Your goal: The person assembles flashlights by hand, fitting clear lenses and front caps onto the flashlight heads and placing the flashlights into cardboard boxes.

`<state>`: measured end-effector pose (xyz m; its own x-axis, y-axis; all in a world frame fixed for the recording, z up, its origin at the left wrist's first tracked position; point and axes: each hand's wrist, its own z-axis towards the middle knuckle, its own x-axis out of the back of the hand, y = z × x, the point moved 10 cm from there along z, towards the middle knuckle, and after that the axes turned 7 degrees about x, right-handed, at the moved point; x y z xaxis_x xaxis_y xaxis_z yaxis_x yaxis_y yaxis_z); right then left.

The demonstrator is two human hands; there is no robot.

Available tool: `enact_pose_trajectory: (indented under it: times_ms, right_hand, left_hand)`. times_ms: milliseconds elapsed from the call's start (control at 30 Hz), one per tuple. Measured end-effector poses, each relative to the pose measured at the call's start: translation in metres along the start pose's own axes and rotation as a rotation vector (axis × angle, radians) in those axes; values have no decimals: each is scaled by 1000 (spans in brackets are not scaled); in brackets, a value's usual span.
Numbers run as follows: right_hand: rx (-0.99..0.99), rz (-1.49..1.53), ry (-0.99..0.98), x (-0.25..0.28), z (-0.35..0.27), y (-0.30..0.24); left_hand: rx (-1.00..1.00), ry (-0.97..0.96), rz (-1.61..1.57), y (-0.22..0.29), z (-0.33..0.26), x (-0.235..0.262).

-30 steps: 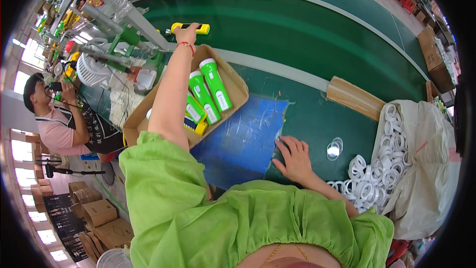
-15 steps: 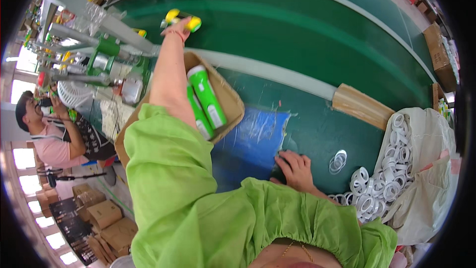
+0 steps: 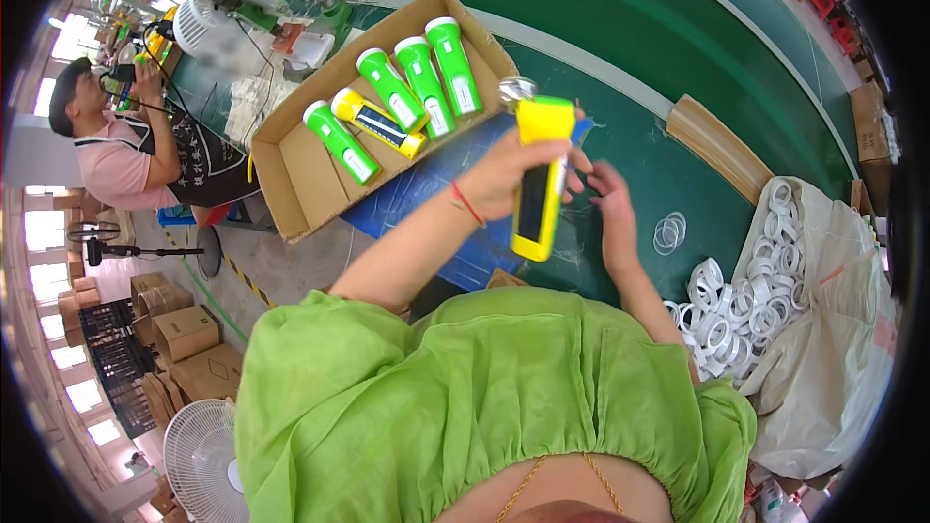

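Observation:
My left hand [image 3: 499,174] is closed round the body of a yellow flashlight [image 3: 545,122] with a dark panel, held above the table in front of me. Its shiny round head points away from me. Just to the right of the flashlight is my right hand [image 3: 614,208], fingers apart and slightly bent, with nothing seen in them. On the left, an open cardboard box [image 3: 308,182] holds several green flashlights [image 3: 341,142] with white heads and one yellow flashlight [image 3: 380,123], all lying at a slant.
White rings [image 3: 741,305] are heaped in a pale sack [image 3: 823,349] at the right. Thin clear rings [image 3: 668,232] lie on the green table. Beyond runs a green conveyor belt [image 3: 601,0], with a brown strip [image 3: 719,150] along its edge. A co-worker [image 3: 131,155] is at the left.
My left hand has come back from the conveyor with the yellow flashlight. My right hand has lifted from the table toward it. The view has shifted, showing more of the box.

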<state>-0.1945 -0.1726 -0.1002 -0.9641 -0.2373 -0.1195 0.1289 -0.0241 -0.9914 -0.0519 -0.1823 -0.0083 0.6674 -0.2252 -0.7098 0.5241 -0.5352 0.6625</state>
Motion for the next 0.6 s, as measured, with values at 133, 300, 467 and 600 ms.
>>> enact_pose_trajectory:
  times_ms: [133, 300, 467, 600]
  right_hand:
    - [126, 492, 28, -21, 6, -73]
    - [-78, 262, -183, -30, -6, -67]
    - [159, -180, -167, -14, -24, -108]
    - [592, -707, -326, -45, -63, -138]
  left_hand:
    - [185, -67, 313, -67, -11, -16]
    - [411, -210, 217, -98, -32, -42]
    - [425, -49, 216, -98, -32, -38]
    - [115, -15, 391, -88, -23, -39]
